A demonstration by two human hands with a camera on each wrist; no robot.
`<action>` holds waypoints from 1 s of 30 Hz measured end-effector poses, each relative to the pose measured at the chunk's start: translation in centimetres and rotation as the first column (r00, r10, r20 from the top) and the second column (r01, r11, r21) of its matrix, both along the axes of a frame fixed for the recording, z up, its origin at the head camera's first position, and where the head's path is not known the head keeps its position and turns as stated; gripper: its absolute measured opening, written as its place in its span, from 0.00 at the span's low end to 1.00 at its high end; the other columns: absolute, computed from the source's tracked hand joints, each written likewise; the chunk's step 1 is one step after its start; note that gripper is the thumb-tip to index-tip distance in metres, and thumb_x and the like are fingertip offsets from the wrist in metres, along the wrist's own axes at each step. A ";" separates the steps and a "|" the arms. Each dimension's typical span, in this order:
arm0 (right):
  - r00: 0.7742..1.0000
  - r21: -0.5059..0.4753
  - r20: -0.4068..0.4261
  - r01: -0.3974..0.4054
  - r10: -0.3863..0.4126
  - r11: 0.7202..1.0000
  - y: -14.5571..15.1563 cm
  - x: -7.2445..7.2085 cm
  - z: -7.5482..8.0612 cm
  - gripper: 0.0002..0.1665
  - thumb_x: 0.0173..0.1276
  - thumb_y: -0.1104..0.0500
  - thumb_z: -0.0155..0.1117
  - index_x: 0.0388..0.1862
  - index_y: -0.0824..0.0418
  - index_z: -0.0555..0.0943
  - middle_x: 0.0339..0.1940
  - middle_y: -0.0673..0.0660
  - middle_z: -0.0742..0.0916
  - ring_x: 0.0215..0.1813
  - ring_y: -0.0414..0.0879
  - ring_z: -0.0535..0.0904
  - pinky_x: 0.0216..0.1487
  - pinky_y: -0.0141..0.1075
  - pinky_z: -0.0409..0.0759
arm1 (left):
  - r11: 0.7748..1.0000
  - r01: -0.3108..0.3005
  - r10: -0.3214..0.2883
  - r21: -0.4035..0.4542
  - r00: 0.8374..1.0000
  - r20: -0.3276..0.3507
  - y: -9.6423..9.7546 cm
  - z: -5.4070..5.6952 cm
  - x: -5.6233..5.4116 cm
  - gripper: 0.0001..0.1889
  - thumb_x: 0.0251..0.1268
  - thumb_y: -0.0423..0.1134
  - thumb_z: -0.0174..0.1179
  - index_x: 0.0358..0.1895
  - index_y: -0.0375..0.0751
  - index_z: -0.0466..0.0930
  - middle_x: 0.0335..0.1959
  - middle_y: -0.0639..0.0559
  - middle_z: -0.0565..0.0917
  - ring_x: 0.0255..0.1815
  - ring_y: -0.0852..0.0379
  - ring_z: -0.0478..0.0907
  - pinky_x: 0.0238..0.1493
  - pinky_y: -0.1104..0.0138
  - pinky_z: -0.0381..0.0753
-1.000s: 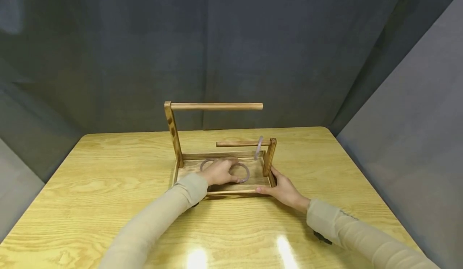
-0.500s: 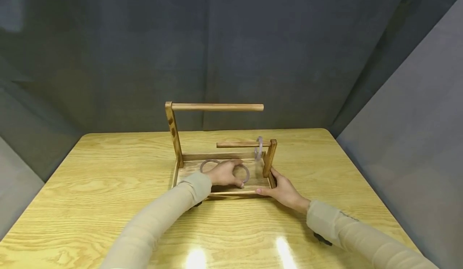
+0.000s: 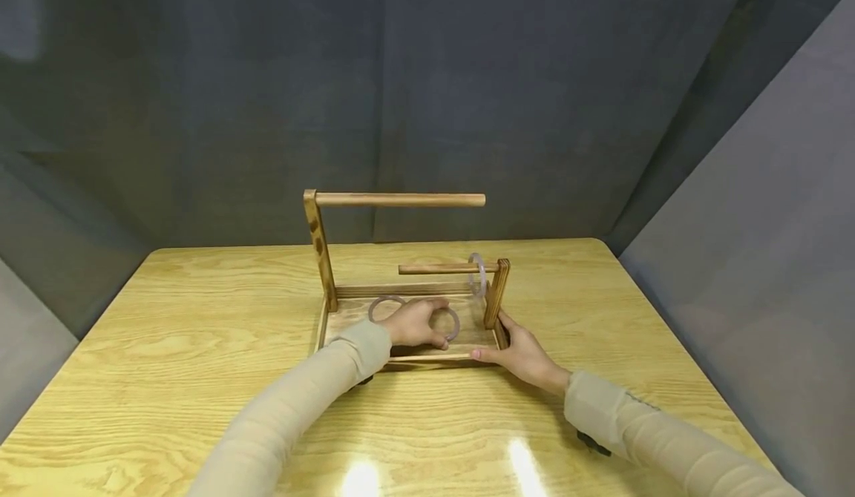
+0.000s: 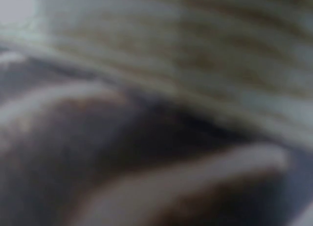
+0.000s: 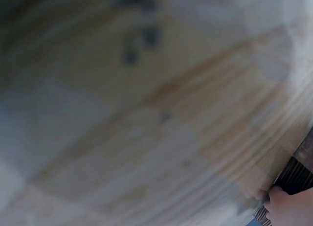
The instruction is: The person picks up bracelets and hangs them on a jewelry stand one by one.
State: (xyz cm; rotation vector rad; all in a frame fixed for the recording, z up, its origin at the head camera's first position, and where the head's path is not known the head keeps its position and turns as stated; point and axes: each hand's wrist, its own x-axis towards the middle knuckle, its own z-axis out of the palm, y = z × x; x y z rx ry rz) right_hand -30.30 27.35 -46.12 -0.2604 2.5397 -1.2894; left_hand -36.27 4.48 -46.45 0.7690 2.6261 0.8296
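A wooden bangle stand (image 3: 401, 289) has a tray base and two raised bars. One pale purple bangle (image 3: 478, 285) hangs on the lower bar, by its post. In the tray lie two more: the left bangle (image 3: 382, 303) and the right bangle (image 3: 456, 324). My left hand (image 3: 412, 324) reaches over the tray, thumb and fingers round opposite edges of the right bangle, partly covering it. My right hand (image 3: 524, 349) grips the tray's right corner, thumb on the front rim and fingers along the outer side. In the left wrist view, blurred fingers (image 4: 186, 179) show beside wood.
The higher bar (image 3: 401, 199) extends rightward from the left post (image 3: 320, 252), with a free right end. The lower bar (image 3: 434, 268) points left from the right post. Beneath is a wood-grain table (image 3: 167, 349), with a dark curtain (image 3: 267, 111) behind.
My left hand has shifted slightly right, its thumb and fingers further round the right bangle. The hanging bangle has swung slightly on its bar. My right hand stays at the tray corner.
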 end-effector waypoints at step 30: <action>1.000 -0.008 -0.014 -0.016 0.016 1.000 0.0 0.2 0.4 0.62 0.53 0.43 0.69 0.75 0.57 0.40 0.74 0.64 0.51 0.73 0.63 0.45 0.68 0.59 0.54 | 0.985 -0.107 0.111 0.132 0.994 -0.024 -1.9 3.0 2.4 0.43 0.47 0.54 0.68 0.67 0.43 0.62 0.68 0.48 0.65 0.67 0.47 0.63 0.64 0.52 0.66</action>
